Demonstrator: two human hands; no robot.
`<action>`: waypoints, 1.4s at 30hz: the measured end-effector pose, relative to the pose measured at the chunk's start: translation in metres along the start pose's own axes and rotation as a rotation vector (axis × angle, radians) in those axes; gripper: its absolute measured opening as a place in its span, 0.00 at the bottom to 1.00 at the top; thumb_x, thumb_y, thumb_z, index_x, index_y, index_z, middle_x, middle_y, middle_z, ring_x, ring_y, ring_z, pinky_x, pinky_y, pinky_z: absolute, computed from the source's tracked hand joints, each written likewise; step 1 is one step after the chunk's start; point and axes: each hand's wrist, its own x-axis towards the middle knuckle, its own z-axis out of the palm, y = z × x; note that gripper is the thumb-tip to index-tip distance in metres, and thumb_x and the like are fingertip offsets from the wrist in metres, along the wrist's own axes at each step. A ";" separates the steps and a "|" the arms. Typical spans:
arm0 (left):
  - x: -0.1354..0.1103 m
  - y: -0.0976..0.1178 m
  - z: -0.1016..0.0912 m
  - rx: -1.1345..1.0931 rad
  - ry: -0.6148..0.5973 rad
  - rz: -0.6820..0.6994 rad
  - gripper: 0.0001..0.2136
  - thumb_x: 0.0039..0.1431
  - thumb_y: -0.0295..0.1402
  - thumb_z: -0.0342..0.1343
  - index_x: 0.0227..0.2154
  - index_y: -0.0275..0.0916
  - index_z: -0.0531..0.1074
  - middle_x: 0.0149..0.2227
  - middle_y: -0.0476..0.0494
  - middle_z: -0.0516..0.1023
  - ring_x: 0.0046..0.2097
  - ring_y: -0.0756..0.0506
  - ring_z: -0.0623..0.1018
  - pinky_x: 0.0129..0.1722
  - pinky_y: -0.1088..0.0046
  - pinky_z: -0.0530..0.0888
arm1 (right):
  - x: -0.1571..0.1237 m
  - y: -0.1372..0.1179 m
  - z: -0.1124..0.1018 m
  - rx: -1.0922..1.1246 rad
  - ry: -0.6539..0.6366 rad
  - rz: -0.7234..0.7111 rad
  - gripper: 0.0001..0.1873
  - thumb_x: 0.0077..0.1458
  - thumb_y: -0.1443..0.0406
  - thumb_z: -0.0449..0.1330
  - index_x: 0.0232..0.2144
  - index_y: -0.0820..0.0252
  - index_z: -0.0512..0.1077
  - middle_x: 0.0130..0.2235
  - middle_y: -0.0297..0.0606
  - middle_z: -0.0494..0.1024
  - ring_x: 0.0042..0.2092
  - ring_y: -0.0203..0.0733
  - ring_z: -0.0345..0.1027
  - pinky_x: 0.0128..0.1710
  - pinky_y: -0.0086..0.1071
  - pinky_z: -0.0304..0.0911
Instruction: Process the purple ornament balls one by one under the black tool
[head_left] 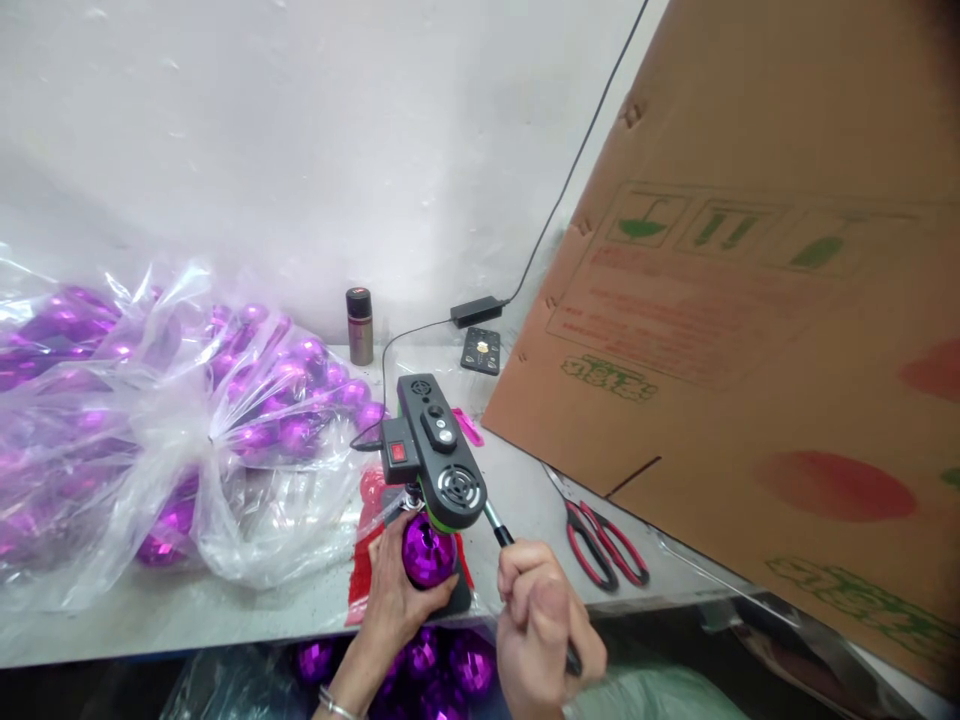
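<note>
A: How'd the purple ball point(427, 560) sit?
B: Shiny, faceted, at 6 o'clock of the black device point(435, 440), top partly covered.
A: Device?
B: Black top, green edge, ran 11-to-5; lever point(504, 537) slanted toward 5 o'clock.

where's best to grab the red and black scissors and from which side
Probably by the handle loops, reaching in from the front edge of the table. The scissors lie with both loops toward that edge, while the blades point away, beside the cardboard box, so coming from the front should keep clear of them.
</note>
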 end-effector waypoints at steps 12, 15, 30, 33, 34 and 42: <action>0.002 0.006 0.000 0.012 -0.018 -0.029 0.36 0.41 0.39 0.71 0.58 0.39 0.75 0.54 0.33 0.85 0.57 0.25 0.83 0.61 0.36 0.76 | 0.003 -0.005 0.003 -0.010 0.021 0.055 0.29 0.77 0.61 0.52 0.20 0.56 0.58 0.21 0.27 0.60 0.23 0.32 0.59 0.22 0.28 0.55; 0.002 0.006 0.001 0.009 -0.011 -0.033 0.36 0.41 0.39 0.70 0.57 0.38 0.75 0.54 0.33 0.85 0.57 0.24 0.83 0.61 0.37 0.76 | 0.002 -0.005 0.002 -0.032 0.032 0.082 0.30 0.77 0.60 0.52 0.19 0.56 0.58 0.22 0.28 0.62 0.23 0.32 0.59 0.21 0.28 0.55; -0.001 -0.007 0.007 0.098 0.012 0.025 0.36 0.44 0.38 0.70 0.60 0.39 0.74 0.56 0.33 0.84 0.58 0.26 0.83 0.60 0.39 0.76 | 0.000 -0.001 0.003 -0.024 0.050 0.056 0.30 0.77 0.60 0.52 0.19 0.56 0.57 0.21 0.27 0.59 0.23 0.32 0.58 0.21 0.29 0.53; 0.001 -0.008 0.005 0.102 -0.010 0.029 0.35 0.43 0.39 0.71 0.58 0.39 0.76 0.55 0.34 0.85 0.56 0.26 0.83 0.58 0.40 0.78 | -0.002 0.000 0.004 -0.021 0.073 0.062 0.30 0.77 0.60 0.52 0.19 0.56 0.57 0.21 0.27 0.59 0.22 0.32 0.58 0.21 0.29 0.53; 0.002 -0.009 0.004 0.100 -0.028 0.025 0.35 0.43 0.40 0.71 0.58 0.39 0.76 0.54 0.34 0.85 0.55 0.26 0.84 0.57 0.40 0.79 | -0.003 0.000 0.004 -0.021 0.077 0.065 0.30 0.77 0.60 0.52 0.19 0.56 0.57 0.21 0.27 0.59 0.22 0.32 0.58 0.20 0.29 0.53; 0.005 -0.007 -0.002 0.076 -0.077 0.024 0.35 0.46 0.42 0.71 0.59 0.38 0.76 0.54 0.32 0.86 0.56 0.25 0.84 0.58 0.40 0.78 | -0.002 0.000 0.006 0.001 0.096 0.071 0.30 0.77 0.60 0.52 0.18 0.56 0.58 0.21 0.27 0.59 0.22 0.33 0.58 0.20 0.29 0.54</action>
